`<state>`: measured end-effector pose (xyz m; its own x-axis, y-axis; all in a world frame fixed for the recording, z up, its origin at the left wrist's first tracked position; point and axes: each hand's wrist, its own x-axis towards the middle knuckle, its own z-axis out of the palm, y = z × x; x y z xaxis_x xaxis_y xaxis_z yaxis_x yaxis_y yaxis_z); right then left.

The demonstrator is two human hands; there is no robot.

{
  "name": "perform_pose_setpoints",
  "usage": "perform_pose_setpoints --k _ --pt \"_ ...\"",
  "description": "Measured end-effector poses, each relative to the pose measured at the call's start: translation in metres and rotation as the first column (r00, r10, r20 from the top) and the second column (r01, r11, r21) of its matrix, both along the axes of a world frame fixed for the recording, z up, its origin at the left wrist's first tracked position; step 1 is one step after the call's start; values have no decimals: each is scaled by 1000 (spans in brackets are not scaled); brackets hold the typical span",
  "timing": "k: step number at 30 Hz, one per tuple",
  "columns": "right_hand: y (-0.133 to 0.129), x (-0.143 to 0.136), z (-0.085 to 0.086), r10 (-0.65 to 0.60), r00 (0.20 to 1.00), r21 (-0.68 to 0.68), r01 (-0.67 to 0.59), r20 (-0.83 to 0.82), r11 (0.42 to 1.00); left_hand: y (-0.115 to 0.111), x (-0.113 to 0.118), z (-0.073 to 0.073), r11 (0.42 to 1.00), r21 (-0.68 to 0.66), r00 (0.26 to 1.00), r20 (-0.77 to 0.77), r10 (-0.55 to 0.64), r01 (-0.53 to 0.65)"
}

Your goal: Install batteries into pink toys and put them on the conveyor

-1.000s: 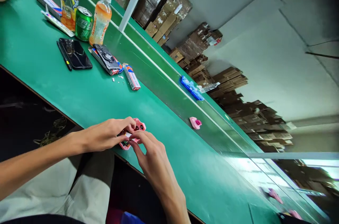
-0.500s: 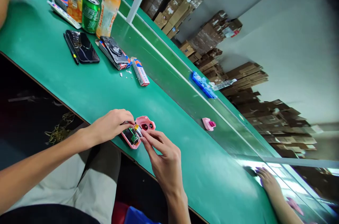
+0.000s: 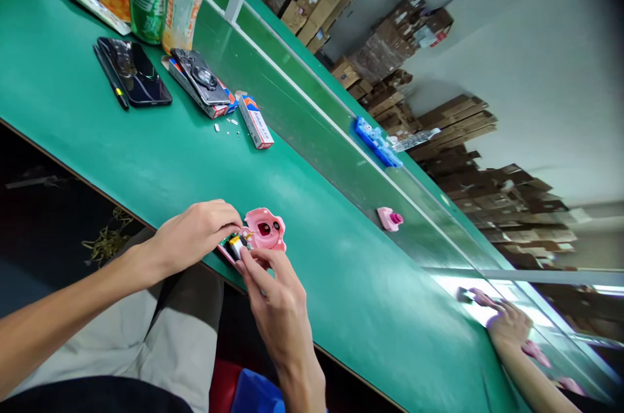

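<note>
A pink plastic casing [image 3: 266, 229] lies opened near the front edge of the green table, with two dark round holes in one half. The other half holds a green circuit board, partly covered by my fingers. A small silver and yellow battery-like part [image 3: 237, 245] sits over that half. My right hand [image 3: 275, 289] pinches this part at its lower end from the right. From the left, my left hand [image 3: 199, 231] has its fingers closed at the casing's upper left side; what lies between its fingertips is hidden.
Phones [image 3: 138, 75], small boxes [image 3: 254, 120], a green can [image 3: 147, 0] and bottles [image 3: 185, 0] stand farther back left. A pink piece [image 3: 390, 219] and a blue item [image 3: 377, 142] lie beyond. Another person's hand [image 3: 509, 325] holds a pink object at the right.
My right hand has moved left with the battery-like part, which now sits over the board half. The other person's hand has shifted and a pink object shows in it. The view has shifted slightly.
</note>
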<state>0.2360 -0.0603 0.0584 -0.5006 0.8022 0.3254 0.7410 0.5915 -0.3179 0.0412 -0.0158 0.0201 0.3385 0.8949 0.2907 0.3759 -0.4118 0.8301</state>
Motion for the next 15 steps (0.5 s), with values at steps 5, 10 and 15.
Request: perform_pose_setpoints --k 5,10,15 --pt "1 -4 1 10 999 23 -11 48 1000 -2 0 0 999 49 999 -39 -12 14" --pt "1 -7 2 10 995 33 -14 102 999 -4 0 -2 996 83 995 -102 -8 16" --pt "0 -4 5 37 987 -31 -32 156 999 -5 -11 -1 983 73 978 -141 -154 166"
